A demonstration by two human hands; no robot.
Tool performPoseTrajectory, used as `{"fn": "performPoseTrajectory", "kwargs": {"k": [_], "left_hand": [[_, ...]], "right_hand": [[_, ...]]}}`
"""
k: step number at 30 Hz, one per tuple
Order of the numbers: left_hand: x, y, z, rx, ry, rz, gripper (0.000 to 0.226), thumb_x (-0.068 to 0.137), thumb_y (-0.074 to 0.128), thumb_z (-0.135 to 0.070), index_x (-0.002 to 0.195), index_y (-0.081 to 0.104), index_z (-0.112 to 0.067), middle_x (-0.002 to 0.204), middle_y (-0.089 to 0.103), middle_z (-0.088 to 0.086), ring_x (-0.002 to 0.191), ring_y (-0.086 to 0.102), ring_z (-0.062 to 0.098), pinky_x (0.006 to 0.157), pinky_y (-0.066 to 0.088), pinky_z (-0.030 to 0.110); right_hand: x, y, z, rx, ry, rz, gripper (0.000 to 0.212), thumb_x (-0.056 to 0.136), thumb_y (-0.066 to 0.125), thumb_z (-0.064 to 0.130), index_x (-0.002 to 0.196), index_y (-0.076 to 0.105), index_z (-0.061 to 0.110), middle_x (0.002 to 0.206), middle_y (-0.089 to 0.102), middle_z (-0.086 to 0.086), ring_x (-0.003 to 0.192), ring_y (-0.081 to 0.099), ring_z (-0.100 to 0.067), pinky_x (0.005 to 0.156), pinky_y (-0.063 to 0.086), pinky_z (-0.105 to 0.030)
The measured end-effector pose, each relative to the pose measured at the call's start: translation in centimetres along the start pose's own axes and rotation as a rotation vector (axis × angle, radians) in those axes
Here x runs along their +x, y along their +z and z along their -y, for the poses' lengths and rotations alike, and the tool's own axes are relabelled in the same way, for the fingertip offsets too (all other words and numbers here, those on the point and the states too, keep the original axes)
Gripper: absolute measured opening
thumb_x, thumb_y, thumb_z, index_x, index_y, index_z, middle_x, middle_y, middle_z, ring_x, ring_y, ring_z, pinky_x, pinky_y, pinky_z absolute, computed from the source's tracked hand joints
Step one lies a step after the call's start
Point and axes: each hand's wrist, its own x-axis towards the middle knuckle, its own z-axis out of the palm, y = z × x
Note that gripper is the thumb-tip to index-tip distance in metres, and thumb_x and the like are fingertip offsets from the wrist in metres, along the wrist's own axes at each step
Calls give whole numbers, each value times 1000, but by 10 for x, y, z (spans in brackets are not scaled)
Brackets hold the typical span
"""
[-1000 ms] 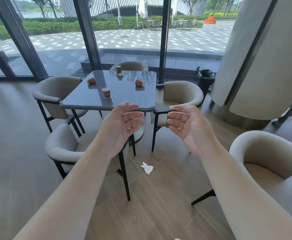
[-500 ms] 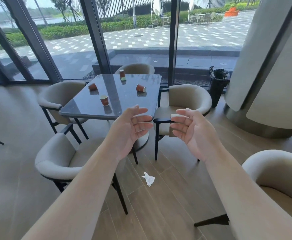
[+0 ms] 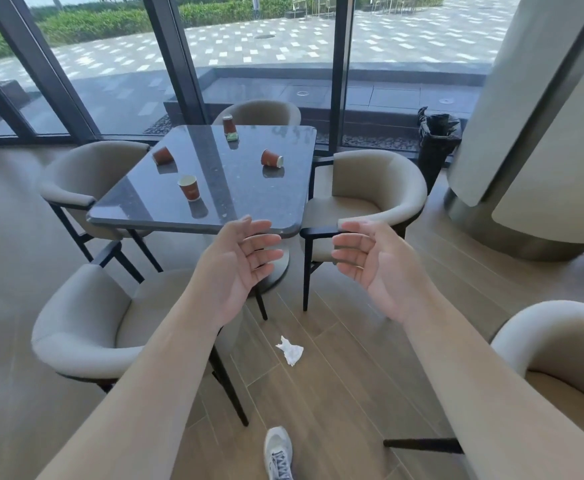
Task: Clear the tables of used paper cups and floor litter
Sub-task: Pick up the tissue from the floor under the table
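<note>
Several red-brown paper cups stand or lie on a dark glossy table [image 3: 249,209]. One cup [image 3: 190,188] is upright near the front, one [image 3: 271,159] lies tipped at the right, one [image 3: 162,155] lies at the left, and one [image 3: 229,125] stands upside down at the far edge. A crumpled white tissue [image 3: 290,350] lies on the wooden floor below my hands. My left hand [image 3: 240,265] and my right hand [image 3: 375,265] are held out in the air before the table's near edge, palms facing each other, fingers relaxed, holding nothing.
Beige armchairs surround the table: near left [image 3: 82,327], far left [image 3: 86,174], far [image 3: 259,112], right [image 3: 370,192]. Another chair [image 3: 560,355] is at the right. A black lined bin [image 3: 437,140] stands by a curved pillar [image 3: 526,133]. My shoe [image 3: 278,452] is on the floor.
The view has moved closer to the table and tilted down. My shoe has come into view. Both hands stay held out, empty.
</note>
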Motion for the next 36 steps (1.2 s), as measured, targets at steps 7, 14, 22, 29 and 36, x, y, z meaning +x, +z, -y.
{"fn": "performPoseTrajectory", "kwargs": {"k": [7,14,22,29,36], "left_hand": [[96,-31,-10,-35,-70,53,33,98,45,-37,106,67,-14,91,71,6,79,68,18,77,46,32],[187,-68,-17,-10,-122,110,32,98,45,-38,104,68,-16,88,72,3,76,69,16,75,46,32],[243,-93,4,-22,-206,124,35,94,50,-42,109,68,-17,93,72,4,83,68,18,74,51,30],[273,-94,42,-20,-304,73,37,87,57,-46,106,71,-18,95,72,3,82,69,18,74,52,30],[291,-82,103,-15,-407,-33,37,94,53,-43,111,69,-15,94,72,4,82,69,18,76,50,33]], "right_hand": [[85,21,-5,-40,19,-89,24,92,54,30,102,67,12,85,73,-6,71,68,-18,65,53,-29],[167,56,-16,-60,36,-132,20,92,54,28,98,66,14,81,72,-5,70,67,-19,65,52,-30],[218,51,-38,-68,90,-164,22,92,54,28,101,66,13,81,72,-5,70,67,-18,64,52,-29],[247,25,-67,-92,188,-174,26,89,56,30,104,67,12,84,72,-5,73,67,-18,67,52,-30],[276,-21,-97,-158,278,-167,37,81,59,37,107,67,11,85,72,-3,77,67,-17,71,53,-32]]}}
